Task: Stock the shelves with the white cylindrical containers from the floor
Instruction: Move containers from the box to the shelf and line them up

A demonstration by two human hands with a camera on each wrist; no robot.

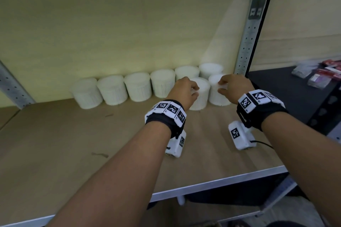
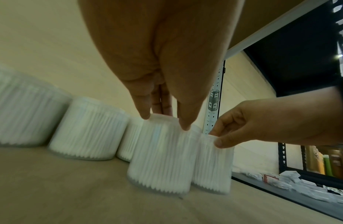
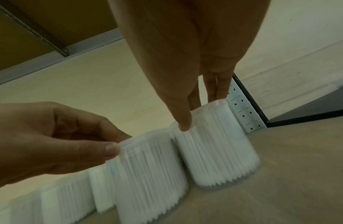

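Note:
Several white cylindrical containers (image 1: pixel 138 88) stand in a row along the back wall of the wooden shelf (image 1: pixel 83 143). Two more stand just in front of that row at its right end. My left hand (image 1: pixel 194 91) pinches the top rim of the left one (image 2: pixel 161 154), thumb on the near side and fingers behind. The right one (image 3: pixel 218 151), close to the metal upright, is pinched at its top by my right hand (image 1: pixel 221 86) in the same way. Both containers rest upright on the board, nearly touching each other.
A perforated metal upright (image 1: pixel 249 33) bounds the shelf on the right. Beyond it a dark shelf (image 1: pixel 287 94) carries small packets (image 1: pixel 317 79). The shelf's pale front edge (image 1: pixel 221 180) runs below my forearms. Bare board lies in front of the row.

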